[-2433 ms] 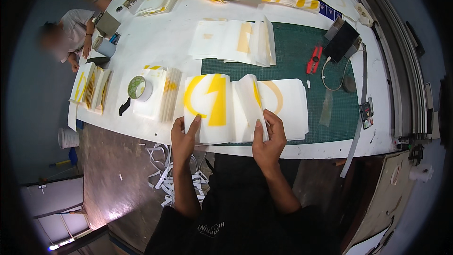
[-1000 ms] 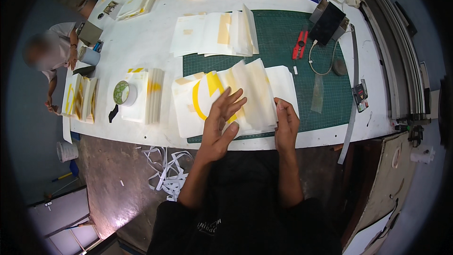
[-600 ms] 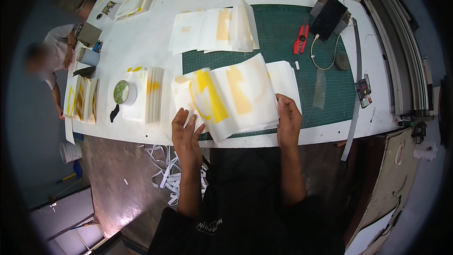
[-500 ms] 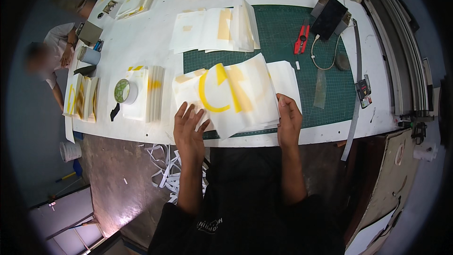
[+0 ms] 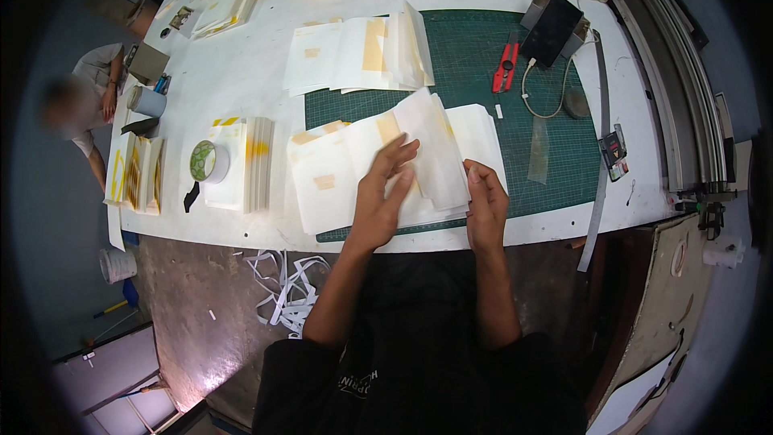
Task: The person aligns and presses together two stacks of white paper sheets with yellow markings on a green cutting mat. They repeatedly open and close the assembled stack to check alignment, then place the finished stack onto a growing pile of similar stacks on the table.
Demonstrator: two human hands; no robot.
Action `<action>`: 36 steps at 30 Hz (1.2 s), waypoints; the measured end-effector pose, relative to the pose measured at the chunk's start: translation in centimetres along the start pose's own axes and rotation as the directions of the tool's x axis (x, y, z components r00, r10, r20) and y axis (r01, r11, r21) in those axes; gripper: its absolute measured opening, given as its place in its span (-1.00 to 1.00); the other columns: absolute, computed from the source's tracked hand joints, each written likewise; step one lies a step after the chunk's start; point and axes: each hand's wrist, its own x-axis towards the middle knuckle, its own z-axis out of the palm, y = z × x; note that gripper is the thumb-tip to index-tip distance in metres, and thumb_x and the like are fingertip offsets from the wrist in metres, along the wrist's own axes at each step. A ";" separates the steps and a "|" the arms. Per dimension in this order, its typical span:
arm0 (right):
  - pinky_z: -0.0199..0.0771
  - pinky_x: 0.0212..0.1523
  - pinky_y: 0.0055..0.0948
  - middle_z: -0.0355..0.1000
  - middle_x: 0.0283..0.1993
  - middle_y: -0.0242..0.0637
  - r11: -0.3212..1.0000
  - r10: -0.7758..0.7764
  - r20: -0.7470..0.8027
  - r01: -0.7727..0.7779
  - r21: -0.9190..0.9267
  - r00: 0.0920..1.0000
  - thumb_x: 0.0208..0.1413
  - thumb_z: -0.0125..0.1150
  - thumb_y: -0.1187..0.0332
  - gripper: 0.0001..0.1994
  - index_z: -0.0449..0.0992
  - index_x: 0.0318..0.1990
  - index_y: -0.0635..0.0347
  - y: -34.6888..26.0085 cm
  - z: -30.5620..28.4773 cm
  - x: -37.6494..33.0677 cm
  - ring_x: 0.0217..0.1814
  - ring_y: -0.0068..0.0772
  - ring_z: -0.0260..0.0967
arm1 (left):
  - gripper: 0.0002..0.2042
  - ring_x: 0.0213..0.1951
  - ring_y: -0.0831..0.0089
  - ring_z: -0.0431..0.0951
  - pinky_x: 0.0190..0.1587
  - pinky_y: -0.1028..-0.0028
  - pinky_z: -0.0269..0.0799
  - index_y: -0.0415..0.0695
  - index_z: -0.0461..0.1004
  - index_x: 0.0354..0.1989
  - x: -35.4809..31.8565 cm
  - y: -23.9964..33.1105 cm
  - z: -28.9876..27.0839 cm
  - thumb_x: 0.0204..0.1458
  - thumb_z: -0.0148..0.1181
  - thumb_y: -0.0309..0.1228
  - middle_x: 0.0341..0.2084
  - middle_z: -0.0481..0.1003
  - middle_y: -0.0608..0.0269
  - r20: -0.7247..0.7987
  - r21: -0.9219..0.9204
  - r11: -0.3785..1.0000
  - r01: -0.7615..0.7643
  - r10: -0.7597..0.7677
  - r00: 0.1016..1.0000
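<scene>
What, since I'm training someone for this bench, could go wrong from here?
The raised thin sheets between the left hand and right hand might crease or tear if pulled unevenly. The tangled white strips on the floor, close to the person's left, could catch a foot.

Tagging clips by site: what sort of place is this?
Likely a print-finishing or bookbinding workshop: a green cutting mat, stacks of printed sheets and white strips on the floor.
</scene>
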 end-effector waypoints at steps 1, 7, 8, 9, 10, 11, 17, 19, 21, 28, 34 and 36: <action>0.41 0.18 -0.44 0.56 0.05 -0.13 1.000 -0.001 0.003 0.001 0.003 1.000 0.45 0.19 0.34 -0.68 0.51 0.17 0.43 -0.1 0.0 0.1 0.11 -0.44 0.46 | -0.49 0.29 0.08 0.50 0.38 0.18 0.30 -0.29 0.33 0.40 0.2 -0.3 0.1 0.38 0.16 -0.28 0.26 0.52 -0.10 0.043 0.166 0.984 -0.067 0.061 0.997; 0.58 -0.09 -0.49 0.58 0.04 0.05 0.976 0.076 -0.015 -0.077 -0.203 0.997 0.26 0.45 0.38 -0.54 0.46 0.19 0.46 -2.9 0.6 1.2 -0.05 -0.41 0.60 | -0.61 0.29 0.01 0.50 0.39 0.17 0.29 -0.19 0.54 0.26 0.2 -1.9 0.5 0.27 0.29 -0.39 0.23 0.55 -0.04 0.223 0.543 0.791 -0.282 0.188 0.957; 0.60 -0.15 -0.50 0.59 0.02 0.07 0.963 0.100 -0.012 -0.100 -0.251 0.995 0.22 0.49 0.38 -0.51 0.45 0.18 0.46 -3.2 0.5 1.6 -0.10 -0.40 0.62 | -0.61 0.28 0.00 0.50 0.38 0.17 0.30 -0.19 0.54 0.25 0.2 -2.1 0.5 0.27 0.30 -0.39 0.23 0.55 -0.04 0.227 0.551 0.783 -0.289 0.193 0.955; 0.62 -0.21 -0.50 0.61 -0.01 0.09 0.947 0.124 -0.009 -0.121 -0.299 0.992 0.18 0.53 0.39 -0.48 0.44 0.18 0.47 -3.4 0.3 2.1 -0.15 -0.39 0.64 | -0.62 0.28 -0.01 0.50 0.38 0.16 0.30 -0.20 0.55 0.24 0.3 -2.2 0.6 0.27 0.30 -0.40 0.22 0.56 -0.04 0.229 0.558 0.775 -0.297 0.200 0.953; 0.62 -0.22 -0.49 0.63 -0.05 0.08 0.933 0.142 0.010 -0.130 -0.335 0.990 0.17 0.52 0.39 -0.49 0.45 0.18 0.47 -3.6 0.1 2.7 -0.18 -0.38 0.65 | -0.63 0.27 -0.01 0.50 0.37 0.16 0.31 -0.20 0.55 0.23 0.3 -2.3 0.7 0.27 0.30 -0.40 0.22 0.56 -0.04 0.231 0.566 0.766 -0.305 0.207 0.951; 0.63 -0.23 -0.48 0.64 -0.10 0.06 0.919 0.160 0.029 -0.138 -0.370 0.987 0.16 0.52 0.39 -0.49 0.45 0.17 0.47 -3.7 -0.3 3.2 -0.20 -0.37 0.66 | -0.63 0.27 -0.01 0.50 0.37 0.16 0.31 -0.20 0.56 0.22 0.4 -2.5 0.8 0.26 0.30 -0.39 0.21 0.56 -0.04 0.225 0.575 0.761 -0.301 0.206 0.952; 0.67 -0.16 -0.44 0.69 -0.26 -0.02 0.878 0.111 0.050 -0.074 -0.473 0.993 0.13 0.50 0.45 -0.60 0.54 0.07 0.43 -2.9 -1.1 4.0 -0.21 -0.35 0.70 | -0.59 0.32 -0.01 0.46 0.41 0.04 0.23 -0.18 0.56 0.21 1.3 -2.6 0.6 0.21 0.35 -0.34 0.26 0.51 -0.05 0.320 0.719 0.607 -0.340 0.146 0.936; 0.67 -0.14 -0.43 0.70 -0.26 -0.03 0.876 0.083 0.068 -0.041 -0.481 0.994 0.12 0.49 0.46 -0.64 0.56 0.04 0.41 -2.7 -1.1 4.1 -0.20 -0.34 0.70 | -0.54 0.37 -0.03 0.40 0.46 -0.03 0.15 -0.15 0.55 0.25 1.9 -2.7 0.3 0.20 0.36 -0.28 0.33 0.44 -0.08 0.360 0.762 0.521 -0.383 0.151 0.921; 0.68 -0.11 -0.40 0.70 -0.25 -0.02 0.871 0.088 0.062 -0.046 -0.490 0.994 0.12 0.49 0.46 -0.66 0.58 0.01 0.40 -2.9 -1.1 4.0 -0.20 -0.32 0.70 | -0.49 0.43 -0.06 0.32 0.51 -0.10 0.05 -0.12 0.51 0.31 2.1 -2.9 0.2 0.22 0.35 -0.22 0.39 0.36 -0.12 0.356 0.798 0.453 -0.399 0.181 0.917; 0.55 -0.19 -0.55 0.69 -0.30 -0.12 0.775 0.157 0.129 -0.041 -0.630 0.979 0.12 0.55 0.29 -0.49 0.56 0.14 0.44 -4.1 -0.3 6.3 -0.29 -0.50 0.61 | -0.43 0.52 -0.08 0.20 0.56 -0.14 -0.09 -0.08 0.43 0.41 2.4 -3.9 -0.1 0.25 0.30 -0.15 0.45 0.28 -0.15 0.389 0.792 0.439 -0.423 0.170 0.905; 0.55 -0.25 -0.52 0.69 -0.30 -0.13 0.799 0.203 0.222 -0.031 -0.600 0.954 0.13 0.54 0.29 -0.54 0.62 0.07 0.45 -4.8 0.7 7.8 -0.30 -0.49 0.62 | -0.44 0.50 -0.06 0.23 0.57 -0.10 -0.09 -0.11 0.46 0.38 2.4 -3.7 -0.2 0.25 0.30 -0.12 0.44 0.30 -0.15 0.379 0.786 0.455 -0.419 0.181 0.908; 0.58 -0.22 -0.43 0.71 -0.27 -0.05 0.889 0.195 0.244 -0.066 -0.454 0.950 0.12 0.53 0.26 -0.57 0.65 0.02 0.46 -3.7 0.1 8.0 -0.28 -0.39 0.65 | -0.44 0.50 -0.07 0.24 0.56 -0.10 -0.07 -0.12 0.47 0.37 2.4 -3.7 -0.2 0.24 0.32 -0.15 0.43 0.30 -0.17 0.352 0.767 0.500 -0.403 0.198 0.915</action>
